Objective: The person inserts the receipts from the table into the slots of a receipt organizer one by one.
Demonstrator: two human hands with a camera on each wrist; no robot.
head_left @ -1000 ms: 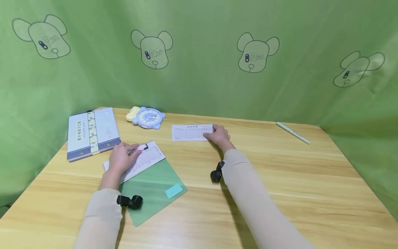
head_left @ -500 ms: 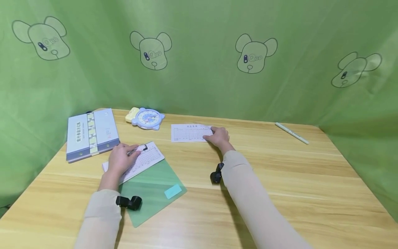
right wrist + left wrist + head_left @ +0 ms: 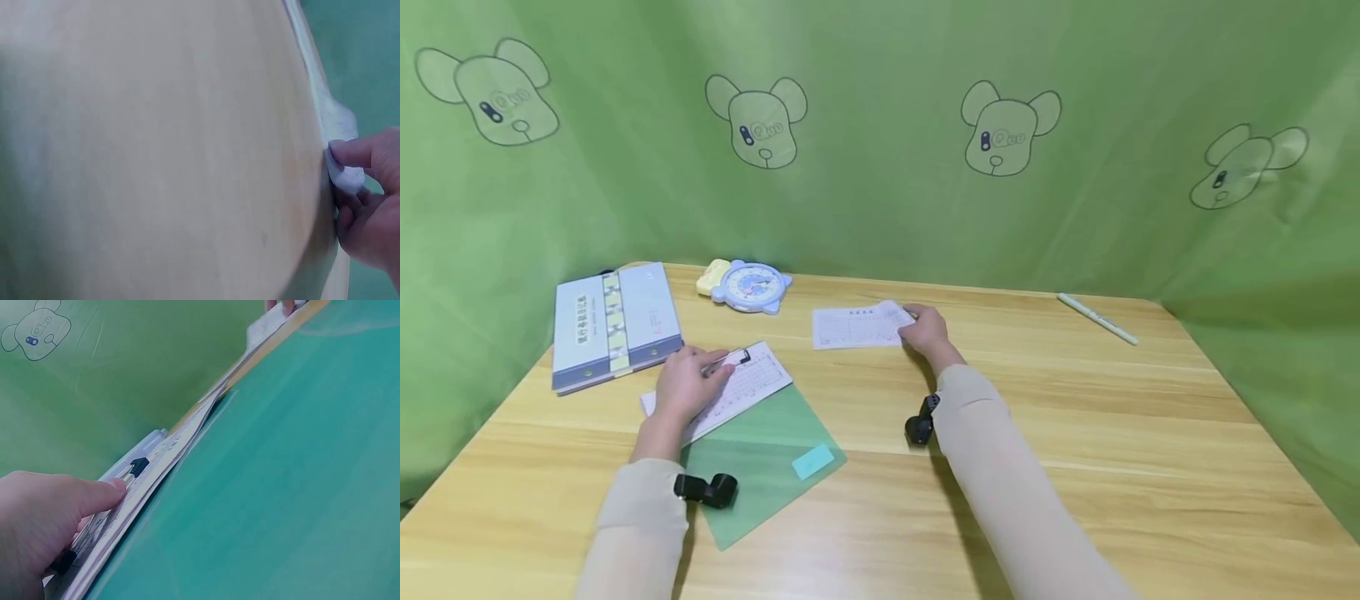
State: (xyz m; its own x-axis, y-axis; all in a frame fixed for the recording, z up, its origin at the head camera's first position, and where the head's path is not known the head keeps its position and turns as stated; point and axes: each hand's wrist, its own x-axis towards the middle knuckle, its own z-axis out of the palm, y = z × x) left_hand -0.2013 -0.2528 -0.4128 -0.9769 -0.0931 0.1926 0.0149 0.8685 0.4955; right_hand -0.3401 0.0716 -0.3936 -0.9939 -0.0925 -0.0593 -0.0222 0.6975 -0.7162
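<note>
A translucent green clipboard lies slanted on the table, with a stack of printed forms under its metal clip. My left hand grips that clip; in the left wrist view the thumb of the left hand presses it near a black end piece. Farther back, a printed paper slip lies crosswise on the wood. My right hand pinches its right end, which bows upward. In the right wrist view the lifted slip curls between thumb and fingers of the right hand.
A thick blue-and-white ledger lies at the back left, near a blue toy clock with a yellow part. A pale capped pen lies at the back right. Green curtain surrounds the wooden tabletop.
The slip's right end has bent up from the table as my right fingers drew together on it. My left hand stays on the clip. The head view has shifted slightly.
</note>
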